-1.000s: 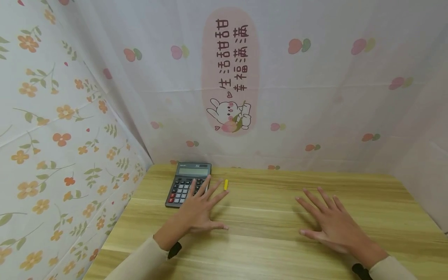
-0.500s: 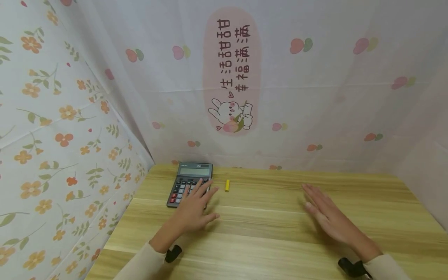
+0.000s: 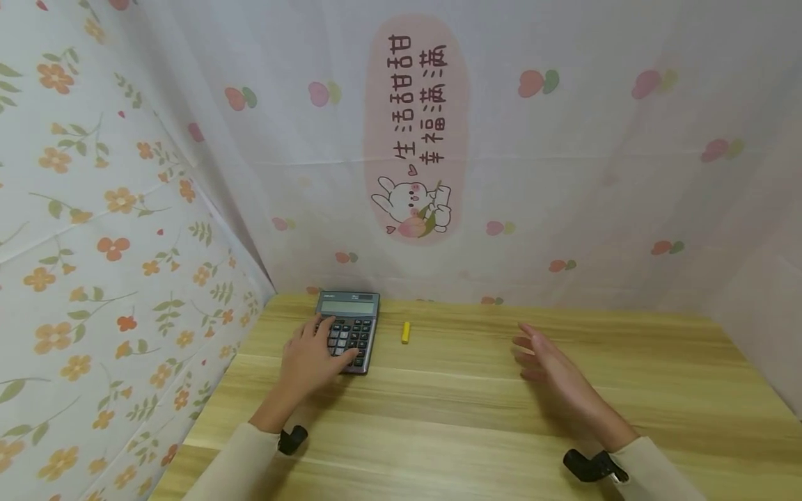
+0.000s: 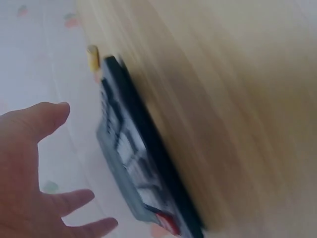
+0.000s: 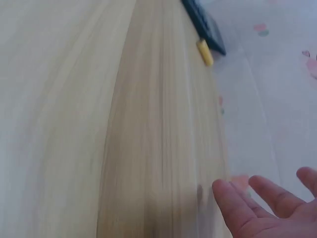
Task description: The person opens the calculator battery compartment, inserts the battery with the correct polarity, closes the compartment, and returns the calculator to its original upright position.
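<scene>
A dark grey calculator (image 3: 359, 334) with a pale display lies at the back left of the table. Over its left and lower keys hovers my left hand (image 3: 310, 358), thumb and fingers spread; the left wrist view shows a gap between that hand (image 4: 29, 173) and the calculator (image 4: 143, 153). Just right of the calculator lies a small yellow stick (image 3: 406, 332), its exact kind unclear. Well off to the right, my right hand (image 3: 560, 372) is held above the table, turned side-on with its fingers apart and holding nothing. The right wrist view catches its fingers (image 5: 277, 196) near the table's back edge.
The wood-grain table (image 3: 438, 431) meets a white printed curtain (image 3: 564, 174) along its back edge. A flower-patterned cloth (image 3: 125, 278) hangs along the left side. Each wrist carries a black strap mount, one of them the right mount (image 3: 589, 466).
My left hand has shifted left across the calculator, uncovering its right-hand keys. My right hand has turned onto its side and moved slightly left. The calculator and yellow stick stay put.
</scene>
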`<state>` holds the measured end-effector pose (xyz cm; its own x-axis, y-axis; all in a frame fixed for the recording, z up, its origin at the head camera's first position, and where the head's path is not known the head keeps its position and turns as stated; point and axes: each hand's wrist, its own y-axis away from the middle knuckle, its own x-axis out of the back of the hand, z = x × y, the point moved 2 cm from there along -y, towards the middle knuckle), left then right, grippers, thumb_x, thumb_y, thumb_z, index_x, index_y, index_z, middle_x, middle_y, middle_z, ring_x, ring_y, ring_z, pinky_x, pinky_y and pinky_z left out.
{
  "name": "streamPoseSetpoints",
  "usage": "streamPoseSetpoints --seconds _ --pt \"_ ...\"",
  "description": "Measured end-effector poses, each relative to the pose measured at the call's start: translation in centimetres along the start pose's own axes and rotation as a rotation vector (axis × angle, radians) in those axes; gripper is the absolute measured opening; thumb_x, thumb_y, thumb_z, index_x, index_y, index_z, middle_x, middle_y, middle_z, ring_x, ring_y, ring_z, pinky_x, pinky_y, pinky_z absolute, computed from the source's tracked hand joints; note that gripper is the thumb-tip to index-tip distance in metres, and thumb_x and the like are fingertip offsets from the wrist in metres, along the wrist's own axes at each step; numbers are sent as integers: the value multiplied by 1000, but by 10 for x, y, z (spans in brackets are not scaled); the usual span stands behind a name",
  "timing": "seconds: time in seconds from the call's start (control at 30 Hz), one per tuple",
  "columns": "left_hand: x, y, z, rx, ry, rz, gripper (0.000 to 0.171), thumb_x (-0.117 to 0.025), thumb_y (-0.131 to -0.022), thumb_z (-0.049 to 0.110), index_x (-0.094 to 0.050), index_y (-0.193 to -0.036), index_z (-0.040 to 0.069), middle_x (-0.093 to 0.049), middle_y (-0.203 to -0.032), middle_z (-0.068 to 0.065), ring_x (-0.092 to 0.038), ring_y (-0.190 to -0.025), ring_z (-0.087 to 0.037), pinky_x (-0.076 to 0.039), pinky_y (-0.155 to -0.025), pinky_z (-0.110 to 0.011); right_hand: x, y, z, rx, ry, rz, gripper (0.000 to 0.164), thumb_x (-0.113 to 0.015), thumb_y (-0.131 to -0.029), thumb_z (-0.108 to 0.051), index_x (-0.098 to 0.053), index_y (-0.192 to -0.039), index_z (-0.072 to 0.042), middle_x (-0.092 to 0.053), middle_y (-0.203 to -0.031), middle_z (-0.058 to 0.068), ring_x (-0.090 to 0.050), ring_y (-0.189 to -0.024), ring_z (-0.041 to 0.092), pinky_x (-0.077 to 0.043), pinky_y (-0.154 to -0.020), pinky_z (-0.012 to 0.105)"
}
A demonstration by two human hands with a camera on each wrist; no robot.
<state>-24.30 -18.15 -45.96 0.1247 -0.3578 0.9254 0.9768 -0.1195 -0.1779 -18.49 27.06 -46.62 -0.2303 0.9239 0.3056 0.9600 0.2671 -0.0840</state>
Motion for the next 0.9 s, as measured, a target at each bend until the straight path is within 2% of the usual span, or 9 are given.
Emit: streamPoseSetpoints --seconds 0.13,0.3,0.47,0.7,0.9 --pt "-1 -3 -15 88 12 -39 96 -78 -95 60 -46 -163 -1 -39 -165 -37 -41 -146 -63 -46 -101 -81 -15 -11 -6 -58 -89 -19 65 -22 -124 -38 -12 -174 3 -30 -168 41 -38 -150 63 -50 -112 58" --pt "-2 -4 -24 143 23 -78 100 -76 -95 62 -42 -165 -1 -36 -163 -41 -39 -145 -66 -47 -102 -79 -35 -23 -11 -73 -85 -42 64 -27 -124 -36 -17 -173 3 -35 -166 40 -42 -148 61 -50 -112 60" --pt "-1 -3 -24 156 42 -90 101 -77 -94 61 -42 -165 0 -38 -161 -44 -45 -139 -66 -49 -99 -78 -57 -34 -14 -101 -84 -66 65 -29 -123 -41 -22 -174 -1 -39 -166 36 -46 -147 56 -48 -114 61" --pt "-2 -2 -24 160 52 -117 101 -77 -95 60 -40 -166 -1 -45 -157 -39 -49 -135 -61 -51 -96 -76 -83 -52 -19 -113 -122 -121 64 -30 -123 -40 -24 -173 -1 -41 -165 35 -47 -147 56 -47 -114 63" --pt "-6 -5 -24 154 59 -119 98 -75 -96 59 -40 -165 -2 -46 -160 -35 -51 -136 -59 -52 -98 -74 -100 -65 -25 -108 -150 -136 65 -31 -123 -42 -27 -172 0 -44 -162 35 -50 -145 55 -50 -112 61"
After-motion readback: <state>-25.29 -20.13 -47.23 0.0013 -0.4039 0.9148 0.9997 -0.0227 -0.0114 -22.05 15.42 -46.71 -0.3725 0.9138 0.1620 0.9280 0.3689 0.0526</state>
